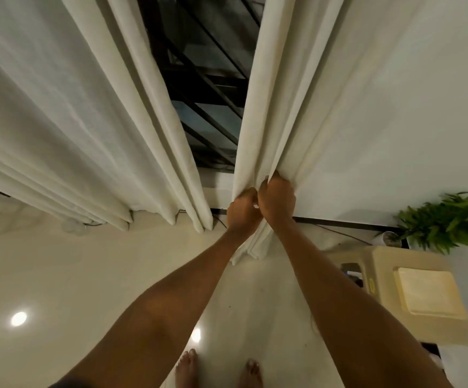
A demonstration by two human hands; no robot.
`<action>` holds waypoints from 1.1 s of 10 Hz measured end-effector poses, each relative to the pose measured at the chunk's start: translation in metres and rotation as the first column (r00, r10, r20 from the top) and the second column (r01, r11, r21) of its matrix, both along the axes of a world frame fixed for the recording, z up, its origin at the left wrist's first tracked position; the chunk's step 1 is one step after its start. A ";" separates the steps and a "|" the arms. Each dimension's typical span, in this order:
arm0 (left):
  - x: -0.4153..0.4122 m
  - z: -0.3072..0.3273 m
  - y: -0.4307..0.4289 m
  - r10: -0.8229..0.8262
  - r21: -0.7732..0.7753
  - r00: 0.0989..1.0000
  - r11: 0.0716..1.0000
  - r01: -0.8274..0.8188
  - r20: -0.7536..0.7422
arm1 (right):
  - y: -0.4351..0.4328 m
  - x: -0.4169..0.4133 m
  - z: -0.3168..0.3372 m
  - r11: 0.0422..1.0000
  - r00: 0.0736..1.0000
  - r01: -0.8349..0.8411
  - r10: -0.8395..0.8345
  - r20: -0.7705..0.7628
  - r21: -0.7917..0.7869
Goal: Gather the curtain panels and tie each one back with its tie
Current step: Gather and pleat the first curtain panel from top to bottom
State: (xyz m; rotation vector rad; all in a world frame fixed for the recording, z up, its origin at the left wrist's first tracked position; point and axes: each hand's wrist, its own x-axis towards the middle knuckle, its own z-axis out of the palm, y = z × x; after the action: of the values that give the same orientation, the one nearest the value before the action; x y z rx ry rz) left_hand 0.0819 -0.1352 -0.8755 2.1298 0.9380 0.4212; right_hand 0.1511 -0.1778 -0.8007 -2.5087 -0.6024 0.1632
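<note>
Clutching the right curtain panel [277, 107] with both fists, we hold its folds bunched just right of the dark window [207, 79]. Our left hand [242, 211] and right hand [276, 200] sit side by side, touching, fingers curled tight into the cloth. Two panels hang in all; the second curtain panel [73, 121] drapes loose left of the window, untied. Farther right of the window stand one green plant [448, 222] and one cream plastic stool [381, 264] bearing one folded cloth [428, 292]. Below the window, our two bare feet [186, 368] rest on the pale floor [87, 275].
</note>
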 end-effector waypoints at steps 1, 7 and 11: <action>0.005 -0.056 -0.001 -0.009 -0.039 1.000 0.999 0.009 0.002 | 0.002 0.008 -0.053 1.000 0.999 -0.029 0.029 0.022 -0.002; 0.031 -0.368 0.019 0.110 -0.005 0.985 0.994 -0.111 0.134 | 0.009 0.002 -0.389 0.963 0.980 -0.161 0.130 0.154 0.215; 0.004 -0.440 0.082 0.426 -0.076 0.901 0.904 -0.421 0.082 | 0.025 -0.008 -0.489 0.951 0.964 -0.169 0.104 0.246 0.260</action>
State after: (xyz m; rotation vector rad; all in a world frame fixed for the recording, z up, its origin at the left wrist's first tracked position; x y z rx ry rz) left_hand 0.0854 -0.0535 -1.3160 1.8276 1.3450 0.6984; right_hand 0.1433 -0.1528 -1.2895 -2.2264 -0.8333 -0.1550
